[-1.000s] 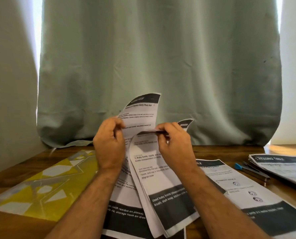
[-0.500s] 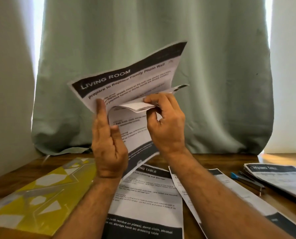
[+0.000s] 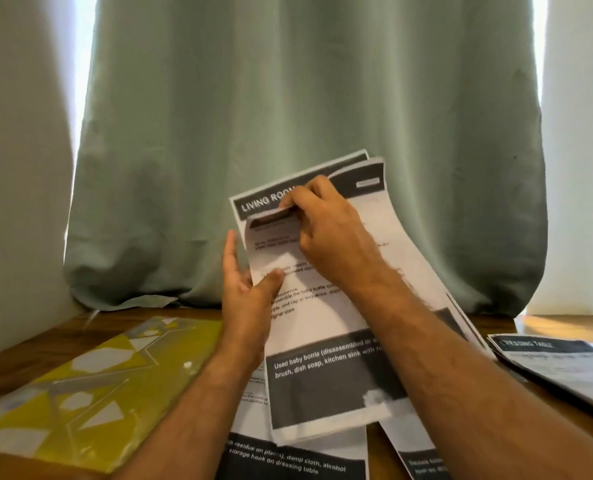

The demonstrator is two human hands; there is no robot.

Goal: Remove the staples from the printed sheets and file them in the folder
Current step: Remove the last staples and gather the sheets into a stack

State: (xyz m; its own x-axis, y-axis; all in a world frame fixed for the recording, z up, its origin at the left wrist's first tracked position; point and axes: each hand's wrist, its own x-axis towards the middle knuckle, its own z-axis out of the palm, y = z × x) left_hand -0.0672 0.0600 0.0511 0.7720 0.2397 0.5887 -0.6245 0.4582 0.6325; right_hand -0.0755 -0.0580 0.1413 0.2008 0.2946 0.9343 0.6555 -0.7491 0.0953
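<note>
I hold a bundle of printed sheets (image 3: 326, 341) upright above the table, black bands at top and bottom; the back sheet reads "LIVING ROOM". My left hand (image 3: 250, 289) supports the bundle's left edge, thumb pressed on the front sheet and fingers behind it. My right hand (image 3: 326, 230) pinches the curled top edge of the front sheet near the top left corner. No staple is visible. The yellow patterned folder (image 3: 91, 393) lies flat on the table at the left.
More printed sheets (image 3: 298, 462) lie on the wooden table (image 3: 547, 323) under my arms. Another stack headed "DRESSING TABLE" (image 3: 561, 368) lies at the right. A green curtain (image 3: 288, 133) hangs behind the table.
The bundle has come down from its raised position and turned more upright toward me. My right hand moved to the front sheet's top edge; my left hand shifted to the left edge.
</note>
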